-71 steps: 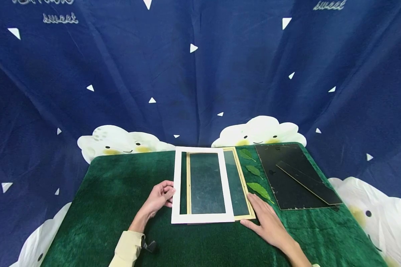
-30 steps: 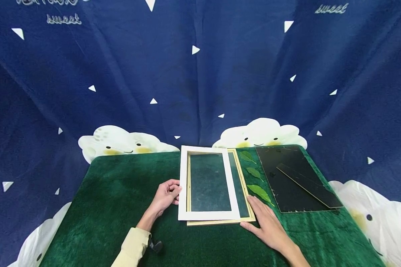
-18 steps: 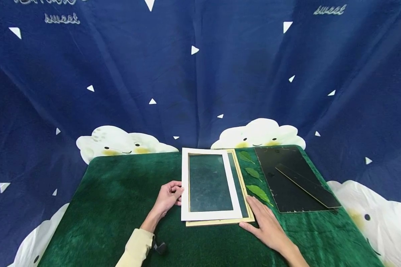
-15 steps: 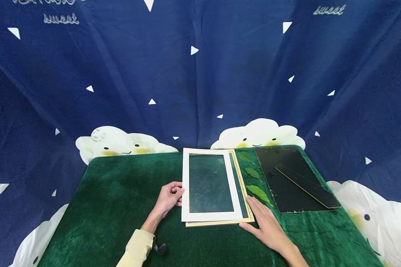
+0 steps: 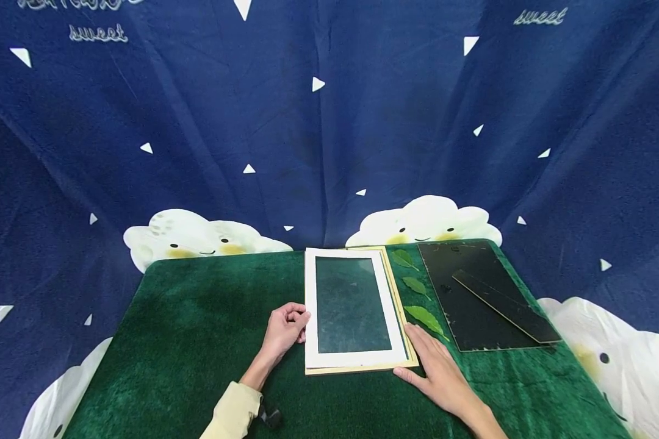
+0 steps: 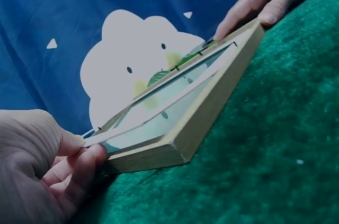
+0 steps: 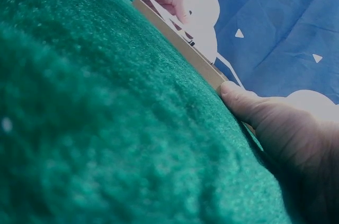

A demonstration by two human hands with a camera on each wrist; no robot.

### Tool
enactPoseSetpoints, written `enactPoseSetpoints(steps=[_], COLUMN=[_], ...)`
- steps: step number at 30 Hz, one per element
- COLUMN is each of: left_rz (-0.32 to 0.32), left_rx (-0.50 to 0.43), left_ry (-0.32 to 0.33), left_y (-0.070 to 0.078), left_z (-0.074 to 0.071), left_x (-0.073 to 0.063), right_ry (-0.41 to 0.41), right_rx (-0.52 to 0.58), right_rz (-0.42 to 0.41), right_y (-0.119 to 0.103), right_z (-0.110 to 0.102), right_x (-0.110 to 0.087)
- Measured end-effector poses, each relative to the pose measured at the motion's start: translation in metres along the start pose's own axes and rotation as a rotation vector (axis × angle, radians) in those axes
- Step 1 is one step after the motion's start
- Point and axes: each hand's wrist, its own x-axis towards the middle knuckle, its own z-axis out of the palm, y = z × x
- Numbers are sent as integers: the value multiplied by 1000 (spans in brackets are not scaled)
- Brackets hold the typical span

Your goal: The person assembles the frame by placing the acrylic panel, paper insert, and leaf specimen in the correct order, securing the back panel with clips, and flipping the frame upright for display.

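In the head view, my left hand pinches the left edge of a white picture mat between thumb and fingers. The mat lies over a pale wooden picture frame, nearly lined up with its rim. The left wrist view shows the held edge of the mat raised above the wooden frame, tilted down toward the far side. At the lower right corner of the frame rests my right hand, fingers extended along the side and thumb against the corner. Clear glazing seems to sit inside the frame.
Right of the frame lie three green leaves, a far leaf, a middle leaf and a near leaf. Beyond them is a black backing board with its stand leg. Green cloth covers the table.
My left hand has shifted the white mat rightward and slightly nearer, so it now overlaps almost the whole wooden frame. The right hand has stayed at the frame's corner.
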Motion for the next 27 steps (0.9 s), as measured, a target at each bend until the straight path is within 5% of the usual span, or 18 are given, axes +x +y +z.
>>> enactPoseSetpoints(steps=[8,27], left_rz=[57,9], left_rx=[80,74], left_ry=[-4,-4], left_y=[-1,-4], left_z=[6,4], left_x=[-2,-1], right_ry=[12,10], right_rx=[0,-2], right_rz=[-13,-18], right_y=[0,1], right_z=[-1,1], right_x=[-1,-1])
